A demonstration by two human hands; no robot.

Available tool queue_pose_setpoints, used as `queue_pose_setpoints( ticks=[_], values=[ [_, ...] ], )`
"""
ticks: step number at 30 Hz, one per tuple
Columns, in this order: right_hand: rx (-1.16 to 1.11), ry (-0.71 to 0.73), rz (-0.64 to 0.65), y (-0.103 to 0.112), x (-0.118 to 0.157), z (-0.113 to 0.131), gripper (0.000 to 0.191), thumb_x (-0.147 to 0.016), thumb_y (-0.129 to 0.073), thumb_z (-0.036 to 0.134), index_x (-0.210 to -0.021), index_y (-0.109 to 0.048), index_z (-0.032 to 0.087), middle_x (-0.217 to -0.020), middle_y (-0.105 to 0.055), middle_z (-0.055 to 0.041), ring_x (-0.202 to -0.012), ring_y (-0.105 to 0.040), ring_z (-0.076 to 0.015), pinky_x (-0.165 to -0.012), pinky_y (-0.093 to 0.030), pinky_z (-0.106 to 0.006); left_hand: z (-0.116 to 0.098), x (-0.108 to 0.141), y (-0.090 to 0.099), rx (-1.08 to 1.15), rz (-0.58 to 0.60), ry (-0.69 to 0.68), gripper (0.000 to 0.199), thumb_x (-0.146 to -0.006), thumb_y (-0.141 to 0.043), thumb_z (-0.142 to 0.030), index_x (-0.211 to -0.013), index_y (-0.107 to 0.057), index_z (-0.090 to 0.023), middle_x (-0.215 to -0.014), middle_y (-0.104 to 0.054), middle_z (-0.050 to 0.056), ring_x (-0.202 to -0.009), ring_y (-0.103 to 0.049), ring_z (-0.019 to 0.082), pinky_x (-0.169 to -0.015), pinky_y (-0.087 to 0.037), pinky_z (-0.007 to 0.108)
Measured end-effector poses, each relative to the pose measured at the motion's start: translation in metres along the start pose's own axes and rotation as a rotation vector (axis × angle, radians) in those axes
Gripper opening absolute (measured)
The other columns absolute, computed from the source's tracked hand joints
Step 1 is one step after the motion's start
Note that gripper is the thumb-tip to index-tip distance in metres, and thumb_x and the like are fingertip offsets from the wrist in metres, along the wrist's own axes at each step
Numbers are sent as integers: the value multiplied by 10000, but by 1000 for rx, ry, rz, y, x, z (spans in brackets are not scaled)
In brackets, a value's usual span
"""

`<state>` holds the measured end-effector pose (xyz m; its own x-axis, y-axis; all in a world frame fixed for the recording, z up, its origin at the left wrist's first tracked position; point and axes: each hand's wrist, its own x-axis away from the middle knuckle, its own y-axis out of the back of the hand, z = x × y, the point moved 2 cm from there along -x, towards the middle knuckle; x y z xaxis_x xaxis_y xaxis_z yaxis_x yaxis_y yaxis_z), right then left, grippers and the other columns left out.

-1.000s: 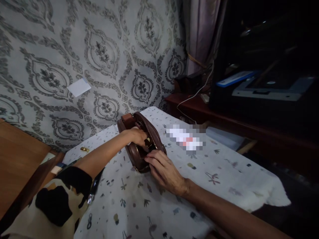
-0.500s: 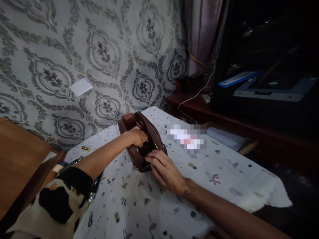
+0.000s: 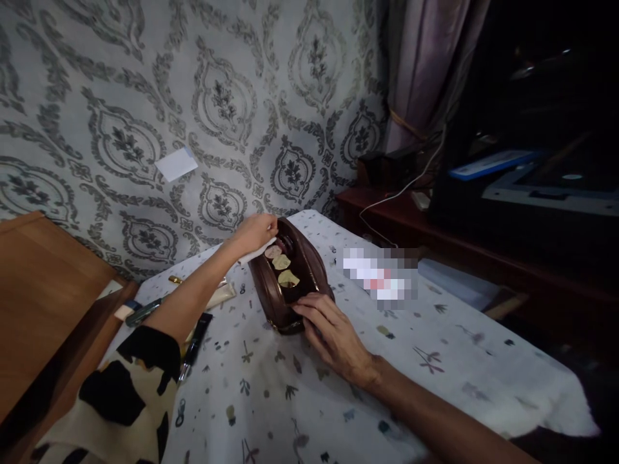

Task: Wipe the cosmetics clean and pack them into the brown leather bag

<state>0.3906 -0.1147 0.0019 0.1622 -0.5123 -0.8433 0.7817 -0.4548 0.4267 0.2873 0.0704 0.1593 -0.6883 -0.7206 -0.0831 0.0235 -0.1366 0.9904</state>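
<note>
A brown bag [image 3: 267, 293] stands unzipped on the patterned white cloth, with several shiny gold and pinkish round pieces [image 3: 289, 278] showing inside it. My left hand [image 3: 256, 233] is closed at the bag's far left rim, and a thin white item [image 3: 258, 251] sticks out beneath it; what the white item is cannot be made out. My right hand [image 3: 333, 335] pinches the near right rim of the bag, its fingers bent over the edge.
Left of the bag on the cloth [image 3: 261, 412] lie a beige packet [image 3: 222, 295], a black tube [image 3: 197, 338], a dark green pen-like item [image 3: 144, 312] and a small gold item [image 3: 175, 280]. A blurred-out item [image 3: 380, 277] lies to the right. A wooden panel [image 3: 53, 303] stands at left.
My left hand has come up out of the bag to its far left rim, with a white item now showing under it. Gold pieces inside are uncovered. My right hand stays on the rim.
</note>
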Motion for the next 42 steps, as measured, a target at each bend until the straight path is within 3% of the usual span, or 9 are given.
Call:
queue_pose_setpoints(
  ticks=[4,8,12,15,20,26,34,38,42],
  values=[
    [11,-3,-11,0,0,0,391,-906,-465,56,-1260,-528,211,-1091,-635,-112,-1047,-598,-238,-912,-558,-431,6,16,-3,206,-278,76,198,-891,-512,-272,-765,-640,-189,-687,-599,-2,-711,-540,174,-705,-389,265],
    [26,-8,-5,-1,0,0,401,-914,-465,66,-1280,-521,220,-1094,-633,-115,-1049,-602,-249,-901,-561,-449,15,41,-5,405,-514,149,355,-904,-479,-336,-579,-440,-198,-547,-395,-53,-594,-421,130,-617,-315,246],
    [24,4,-24,-2,0,0,408,-919,-463,71,-1292,-521,223,-1089,-634,-116,-1037,-609,-249,-889,-564,-449,25,83,-20,511,-627,223,410,-920,-438,-398,-571,-328,-212,-539,-316,-59,-575,-378,119,-580,-272,248],
    [20,11,-33,-2,-1,1,399,-917,-472,64,-1281,-526,218,-1086,-630,-118,-1039,-604,-250,-889,-561,-448,25,120,-45,499,-579,294,420,-936,-415,-421,-580,-337,-212,-530,-336,-60,-566,-382,119,-582,-270,253],
    [35,21,-45,-4,-1,2,371,-910,-484,51,-1244,-533,205,-1089,-620,-119,-1059,-589,-252,-892,-559,-451,7,177,-100,453,-369,332,402,-966,-369,-411,-613,-361,-219,-555,-419,-50,-561,-429,132,-597,-298,267],
    [89,-7,-43,-6,2,5,352,-914,-477,69,-1233,-526,211,-1151,-595,-137,-1114,-580,-270,-919,-553,-487,-9,220,-149,412,-235,334,306,-971,-360,-365,-755,-524,-223,-747,-601,14,-741,-605,198,-704,-422,307],
    [150,-15,-81,-9,3,6,390,-915,-470,94,-1283,-503,218,-1199,-579,-149,-1154,-573,-277,-922,-550,-495,-9,236,-147,431,-178,176,202,-944,-463,-368,-995,-606,-235,-943,-619,43,-904,-631,221,-791,-508,340],
    [173,-27,-79,-10,6,3,437,-919,-476,111,-1343,-473,214,-1245,-567,-162,-1178,-565,-286,-948,-532,-521,-5,243,-149,404,-248,111,329,-906,-532,-328,-1221,-535,-234,-1104,-622,84,-1077,-583,258,-914,-497,398],
    [197,-5,-96,-11,9,1,513,-908,-522,120,-1403,-425,213,-1312,-537,-179,-1238,-531,-302,-988,-505,-540,-3,245,-153,343,-268,190,213,-919,-515,-276,-1118,-560,-211,-1094,-599,87,-1087,-549,249,-932,-483,395]
  ],
)
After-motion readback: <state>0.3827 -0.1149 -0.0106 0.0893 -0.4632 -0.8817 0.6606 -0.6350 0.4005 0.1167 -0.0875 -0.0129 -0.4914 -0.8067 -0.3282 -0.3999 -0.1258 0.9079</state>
